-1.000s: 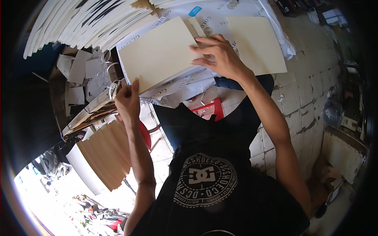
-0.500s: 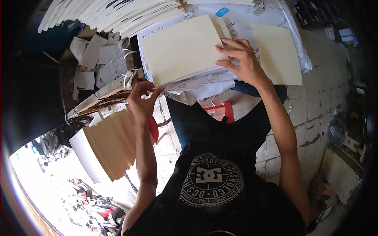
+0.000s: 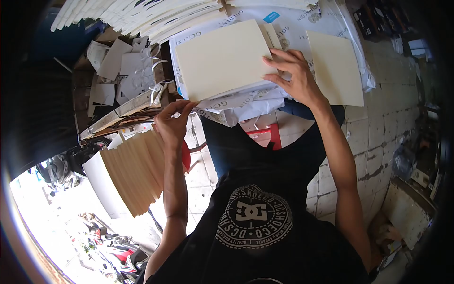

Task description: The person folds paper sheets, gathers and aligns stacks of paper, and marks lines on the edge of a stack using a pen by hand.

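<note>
A cream sheet, perhaps the top of a thin stack, lies on white printed wrapping paper. At its near left corner, my left hand is closed, thumb and index finger pinched at the edge; what they grip is too small to name. My right hand rests at the sheet's right edge with its fingers spread. Beyond that hand, a small cream strip shows from under the sheet. Another cream sheet lies apart on the right.
Stacked folded papers line the far side. Scrap paper fills a box on the left, beside a wooden edge. A tan stack stands below it. Something red shows between the person's legs, above a tiled floor.
The view has shifted, so the sheets appear farther right. My left hand has moved from resting on the sheet's corner to a pinch at its edge. My right hand stays at the right edge.
</note>
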Available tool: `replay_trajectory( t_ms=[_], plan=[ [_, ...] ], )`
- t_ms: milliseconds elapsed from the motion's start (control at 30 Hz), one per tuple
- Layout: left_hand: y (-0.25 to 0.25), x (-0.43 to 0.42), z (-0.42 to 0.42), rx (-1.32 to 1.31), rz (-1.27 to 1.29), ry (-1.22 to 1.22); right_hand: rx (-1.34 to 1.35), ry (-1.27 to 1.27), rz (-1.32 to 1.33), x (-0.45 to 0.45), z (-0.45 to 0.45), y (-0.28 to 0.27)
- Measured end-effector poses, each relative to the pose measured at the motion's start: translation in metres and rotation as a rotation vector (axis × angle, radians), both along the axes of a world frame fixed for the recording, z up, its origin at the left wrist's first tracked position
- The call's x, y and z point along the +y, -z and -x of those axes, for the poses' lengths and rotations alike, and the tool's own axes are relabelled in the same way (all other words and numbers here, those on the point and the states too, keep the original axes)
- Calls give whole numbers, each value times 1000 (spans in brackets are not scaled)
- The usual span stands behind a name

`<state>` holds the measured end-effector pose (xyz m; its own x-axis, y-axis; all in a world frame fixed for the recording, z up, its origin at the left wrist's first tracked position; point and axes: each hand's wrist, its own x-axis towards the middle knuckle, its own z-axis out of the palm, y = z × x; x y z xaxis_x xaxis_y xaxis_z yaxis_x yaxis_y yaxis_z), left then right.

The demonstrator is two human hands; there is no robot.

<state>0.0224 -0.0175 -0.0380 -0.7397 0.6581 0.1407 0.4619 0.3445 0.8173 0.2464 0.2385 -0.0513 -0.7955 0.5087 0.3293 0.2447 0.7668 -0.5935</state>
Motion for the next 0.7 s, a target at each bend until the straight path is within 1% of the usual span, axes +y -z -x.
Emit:
replay_trajectory(
  t_ms=[133, 200, 233, 300, 333, 433, 500, 567, 600, 667, 700],
  plan=[
    [2, 0, 2, -56, -33, 13, -15, 4, -3, -1, 0, -2],
    [-3, 4, -1, -181, -85, 27, -37, -2, -29, -2, 0, -5],
    [-6, 6, -2, -242, -112, 33, -49, 36, -87, -5, 1, -10],
    [-5, 1, 5, -470, -51, -43, -74, 116, -201, -22, 8, -23],
    [-5, -1, 6, -586, -15, -79, -89, 89, -263, -35, 17, -33],
    [-6, 6, -1, -608, 135, -26, -68, -38, -218, -97, 52, -39],
    [-6, 9, -7, -539, 119, -27, -108, -169, -169, -130, 74, -31],
    [2, 6, -5, -508, 73, -12, -73, -142, -193, -150, 77, -8],
    [10, 4, -1, -553, 53, -2, -87, -104, -163, -148, 70, -8],
    [8, 4, -2, -595, 65, -10, -109, -47, -106, -135, 47, -13],
    [6, 4, -2, -615, 69, -13, -129, 12, -124, -121, 30, -15]
  ],
)
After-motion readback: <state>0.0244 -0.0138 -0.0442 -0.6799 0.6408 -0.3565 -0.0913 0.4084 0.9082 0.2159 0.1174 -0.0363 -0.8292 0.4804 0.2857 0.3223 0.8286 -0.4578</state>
